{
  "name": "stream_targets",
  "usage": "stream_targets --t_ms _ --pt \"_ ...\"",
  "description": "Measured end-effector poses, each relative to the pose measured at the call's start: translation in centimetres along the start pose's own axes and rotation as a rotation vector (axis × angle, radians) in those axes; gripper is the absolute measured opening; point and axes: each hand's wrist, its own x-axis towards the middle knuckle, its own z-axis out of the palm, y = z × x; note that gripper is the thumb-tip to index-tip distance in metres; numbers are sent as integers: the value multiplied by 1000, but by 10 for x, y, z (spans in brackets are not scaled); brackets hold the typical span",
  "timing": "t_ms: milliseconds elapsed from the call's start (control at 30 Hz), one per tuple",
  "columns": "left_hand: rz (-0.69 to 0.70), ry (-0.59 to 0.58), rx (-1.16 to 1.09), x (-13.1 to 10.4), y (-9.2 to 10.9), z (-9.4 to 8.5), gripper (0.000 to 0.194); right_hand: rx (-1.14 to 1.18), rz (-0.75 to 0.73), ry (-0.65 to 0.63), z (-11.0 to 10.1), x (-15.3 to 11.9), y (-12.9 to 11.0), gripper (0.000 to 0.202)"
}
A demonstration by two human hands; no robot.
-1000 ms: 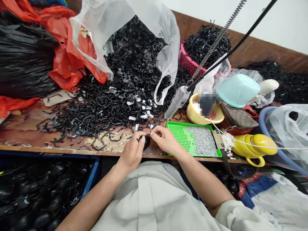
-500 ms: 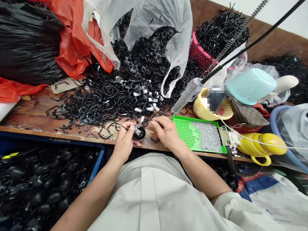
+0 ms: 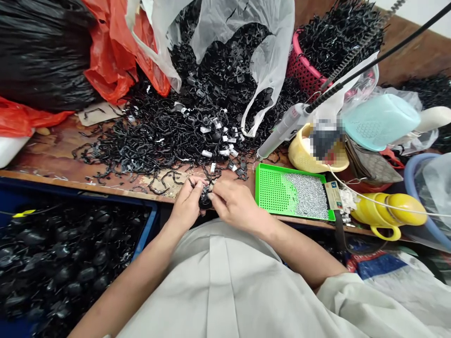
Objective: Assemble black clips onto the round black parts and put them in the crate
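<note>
My left hand (image 3: 185, 205) is closed on a round black plastic part (image 3: 205, 199) at the front edge of the bench. My right hand (image 3: 233, 201) has come up against the same part, its thumb and fingers pinched together over the right side. Whatever sits between those right fingertips is too small and hidden to make out. Just beyond both hands spreads a heap of black strip-like plastic pieces (image 3: 148, 136), some with white tags (image 3: 206, 153). Right of my right hand lies a green tray (image 3: 271, 188) with many small silver screws (image 3: 310, 197).
A grey electric screwdriver (image 3: 282, 131) hangs tilted over the bench on a coiled spring. Yellow bowl (image 3: 299, 157), pink basket (image 3: 306, 70) and yellow mug (image 3: 384, 211) stand to the right. A blue bin (image 3: 150, 225) of black round parts is at lower left.
My right hand has moved left and down from the loose pieces onto the black part in my left hand. The view has shifted slightly.
</note>
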Motion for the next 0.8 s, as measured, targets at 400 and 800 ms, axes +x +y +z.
stream_targets --t_ms 400,800 --pt "-111 -120 121 6 13 -2 25 -461 112 -185 -34 -12 43 23" --pt "-2 116 24 9 16 -21 21 182 131 -80 -20 9 70 29"
